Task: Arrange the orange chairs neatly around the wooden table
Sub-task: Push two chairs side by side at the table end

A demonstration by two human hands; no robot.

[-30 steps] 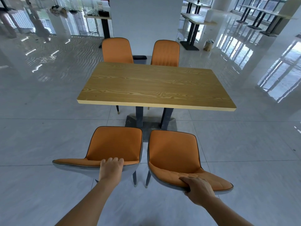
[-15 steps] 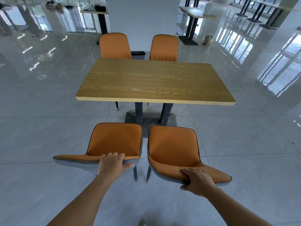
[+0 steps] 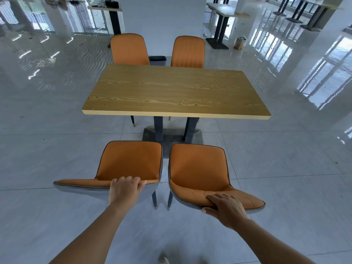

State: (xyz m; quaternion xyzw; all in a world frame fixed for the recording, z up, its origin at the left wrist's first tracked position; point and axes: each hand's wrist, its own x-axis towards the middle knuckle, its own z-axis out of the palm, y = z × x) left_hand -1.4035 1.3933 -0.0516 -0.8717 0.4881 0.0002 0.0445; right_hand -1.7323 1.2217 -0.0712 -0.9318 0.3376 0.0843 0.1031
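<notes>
A wooden table [image 3: 175, 90] stands in the middle on a dark base. Two orange chairs are tucked in at its far side, the far left chair [image 3: 128, 49] and the far right chair [image 3: 188, 52]. Two more stand side by side on the near side, facing the table and a little short of its edge. My left hand [image 3: 125, 190] grips the top of the near left chair's [image 3: 131, 161] backrest. My right hand [image 3: 224, 207] grips the top of the near right chair's [image 3: 198, 166] backrest, fingers over the orange padding and thumb under the rim.
Glossy grey tile floor lies all round. A white pillar [image 3: 162, 25] rises behind the table with a small dark bin [image 3: 157, 60] at its foot. Other tables [image 3: 226, 14] stand at the back right, and one [image 3: 106, 8] at the back left.
Both near chairs sit slightly nearer the table base. My left thumb, spread to the side half a second ago, now lies closer to the fingers.
</notes>
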